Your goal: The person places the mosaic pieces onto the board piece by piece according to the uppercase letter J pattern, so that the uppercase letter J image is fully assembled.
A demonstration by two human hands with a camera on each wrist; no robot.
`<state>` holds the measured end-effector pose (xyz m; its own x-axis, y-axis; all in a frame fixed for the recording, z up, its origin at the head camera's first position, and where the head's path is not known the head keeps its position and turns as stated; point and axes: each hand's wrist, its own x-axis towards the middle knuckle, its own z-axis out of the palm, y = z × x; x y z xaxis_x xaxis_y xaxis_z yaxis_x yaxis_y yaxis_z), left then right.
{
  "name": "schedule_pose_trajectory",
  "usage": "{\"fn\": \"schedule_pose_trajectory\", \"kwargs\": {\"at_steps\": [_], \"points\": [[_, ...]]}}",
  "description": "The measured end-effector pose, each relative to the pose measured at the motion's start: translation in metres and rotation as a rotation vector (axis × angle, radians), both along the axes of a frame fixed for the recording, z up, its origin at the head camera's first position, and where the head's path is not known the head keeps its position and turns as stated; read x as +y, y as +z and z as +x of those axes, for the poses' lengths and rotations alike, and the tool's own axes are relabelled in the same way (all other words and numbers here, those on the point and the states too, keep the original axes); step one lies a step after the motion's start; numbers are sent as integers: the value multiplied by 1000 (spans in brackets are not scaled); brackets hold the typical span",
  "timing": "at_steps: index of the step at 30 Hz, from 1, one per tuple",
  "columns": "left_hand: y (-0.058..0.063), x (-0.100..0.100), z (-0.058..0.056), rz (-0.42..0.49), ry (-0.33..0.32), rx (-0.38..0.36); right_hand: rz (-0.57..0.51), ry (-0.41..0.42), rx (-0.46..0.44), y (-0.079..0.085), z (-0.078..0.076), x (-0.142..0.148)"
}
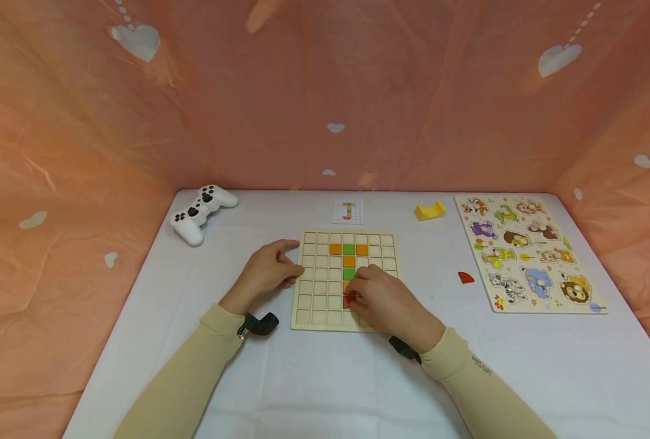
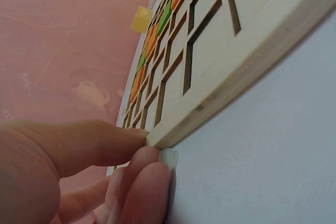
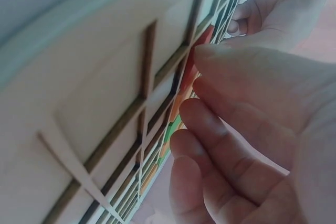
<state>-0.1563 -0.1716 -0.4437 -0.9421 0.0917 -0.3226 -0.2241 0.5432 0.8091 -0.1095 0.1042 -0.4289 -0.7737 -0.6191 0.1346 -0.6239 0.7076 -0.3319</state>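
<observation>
A wooden grid board [image 1: 310, 302] lies flat on the table. Orange and green square tiles [image 1: 349, 261] sit in its cells as a bar with a stem below. My left hand [image 1: 261, 271] holds the board's left edge, thumb on the rim and fingertips against the side, as the left wrist view shows. Over the lower part of the stem, my right hand [image 1: 382, 299] pinches a red tile [image 3: 190, 66] between thumb and index finger, right at a cell. The fingers cover part of that tile, and the hand hides some lower right cells.
Behind the board lies a small card [image 1: 349, 211] printed with a J-shaped pattern. Right of the board are a red quarter-round tile [image 1: 465, 278], a yellow block [image 1: 430, 211] and an animal puzzle board [image 1: 528, 256]. A white game controller [image 1: 201, 213] rests at the back left.
</observation>
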Motion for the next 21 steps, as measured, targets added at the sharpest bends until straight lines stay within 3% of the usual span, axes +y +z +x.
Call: {"fn": "schedule_pose_trajectory", "kwargs": {"at_steps": [21], "points": [[2, 1, 0, 16, 13, -14, -11, -15, -37, 3, -2, 3]]}}
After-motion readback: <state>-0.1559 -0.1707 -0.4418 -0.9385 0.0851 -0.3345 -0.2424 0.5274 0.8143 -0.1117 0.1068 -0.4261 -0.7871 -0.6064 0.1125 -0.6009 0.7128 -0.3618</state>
